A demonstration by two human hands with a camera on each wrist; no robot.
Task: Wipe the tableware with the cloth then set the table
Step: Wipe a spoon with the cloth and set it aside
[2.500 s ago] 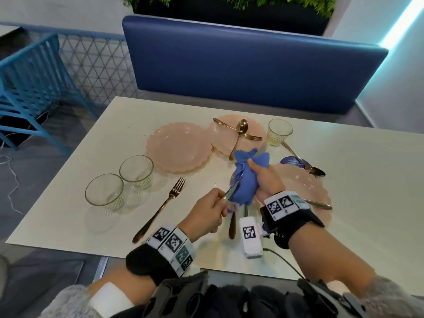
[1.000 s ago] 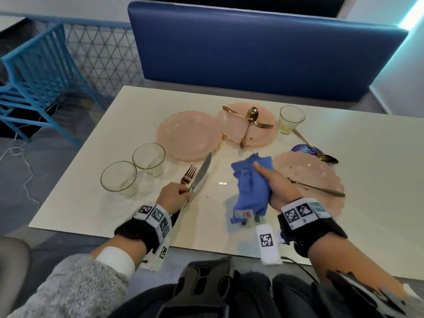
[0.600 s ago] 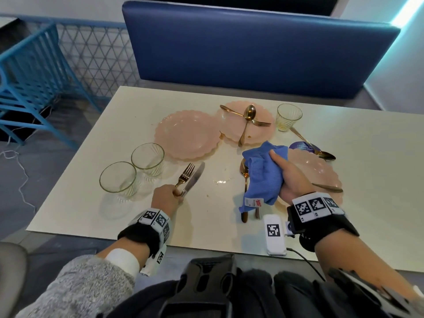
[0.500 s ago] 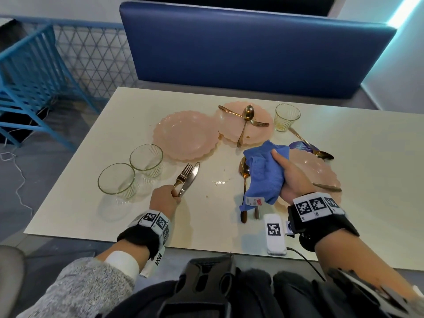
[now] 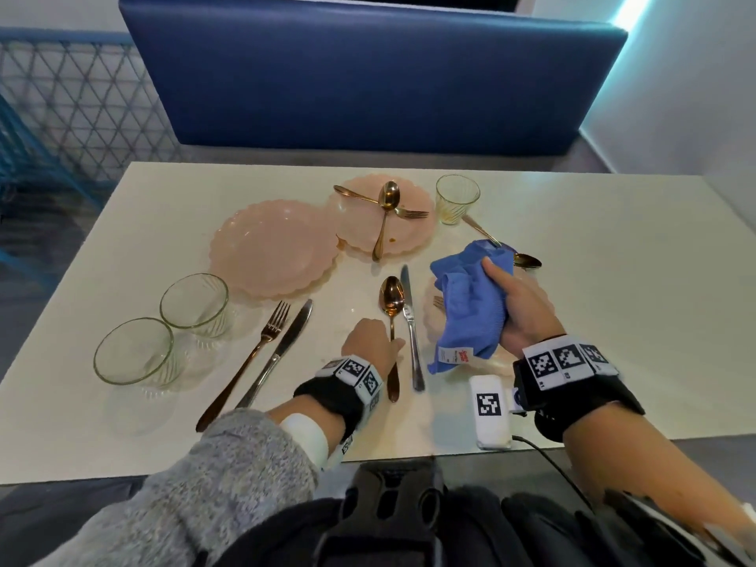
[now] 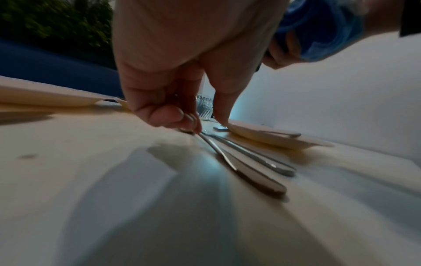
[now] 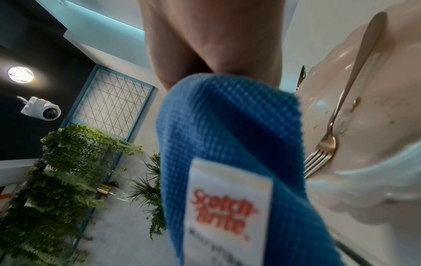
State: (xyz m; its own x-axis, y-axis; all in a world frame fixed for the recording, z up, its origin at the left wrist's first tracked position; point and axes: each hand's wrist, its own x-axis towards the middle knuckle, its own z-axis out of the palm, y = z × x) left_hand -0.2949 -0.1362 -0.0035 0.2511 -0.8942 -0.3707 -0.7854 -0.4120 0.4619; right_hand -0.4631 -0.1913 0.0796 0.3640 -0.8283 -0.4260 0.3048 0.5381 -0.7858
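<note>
My left hand [image 5: 378, 341] is low on the table, fingertips [image 6: 193, 128] and thumb pinching the handle of a gold spoon [image 5: 392, 298] that lies flat. A silver knife [image 5: 409, 321] lies just right of the spoon. My right hand [image 5: 515, 304] grips a bunched blue cloth [image 5: 470, 308], label hanging down, above a pink plate [image 7: 376, 108] that holds a gold fork [image 7: 328, 136]. Another fork [image 5: 262, 345] and knife [image 5: 286, 341] lie side by side to the left.
Two glasses [image 5: 194, 298] [image 5: 133, 349] stand at the near left. Two more pink plates [image 5: 274, 247] [image 5: 409, 235] sit further back, the right one bearing a spoon and fork. A third glass [image 5: 457, 198] and a spoon [image 5: 525, 260] are far right. A white tagged device [image 5: 489, 407] lies near the front edge.
My left hand laid the knife down beside the left fork, let go, and moved right onto the gold spoon. My right hand carried the cloth up and to the right.
</note>
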